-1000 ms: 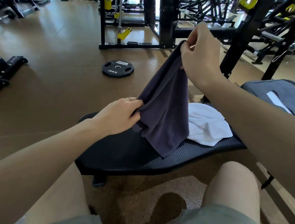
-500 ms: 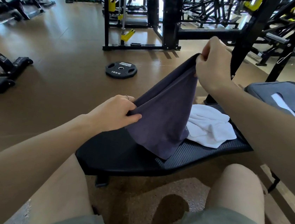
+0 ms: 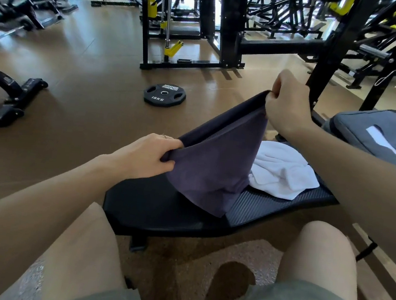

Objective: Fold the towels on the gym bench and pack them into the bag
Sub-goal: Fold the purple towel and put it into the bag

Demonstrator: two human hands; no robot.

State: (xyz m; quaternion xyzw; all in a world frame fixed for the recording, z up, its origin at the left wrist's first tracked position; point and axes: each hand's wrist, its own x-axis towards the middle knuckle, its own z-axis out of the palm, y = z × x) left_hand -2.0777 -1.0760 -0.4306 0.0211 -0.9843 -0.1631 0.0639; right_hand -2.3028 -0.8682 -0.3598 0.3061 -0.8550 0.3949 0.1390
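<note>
1. The left hand (image 3: 145,155) has its grip closed on one corner of the dark grey towel (image 3: 217,162), with the thumb below the cloth and the fingers folded over it. A thin ring shows on one finger.
2. The right hand (image 3: 287,103) has its grip pinched on the other top corner of the same towel, higher and farther from the person than the left hand.
3. Between the two hands the top edge of the dark grey towel runs as a stretched, sloping line, low at the left hand and high at the right hand.
4. The rest of this towel hangs down from that edge, and its lowest part touches the tabletop (image 3: 151,206), which is the black pad of a gym bench.
5. The white towel (image 3: 280,175) lies crumpled on the tabletop, just beside the dark one on its right side and partly hidden behind it.
6. The grey bag (image 3: 376,130) is beyond the right forearm, at the far right end of the tabletop; a white shape shows on its top.
7. The two bare knees of the person are in front of the tabletop, on the near side.
8. On the brown floor behind, a black weight plate (image 3: 165,95) marked 15KG lies flat, well apart from the bench.
</note>
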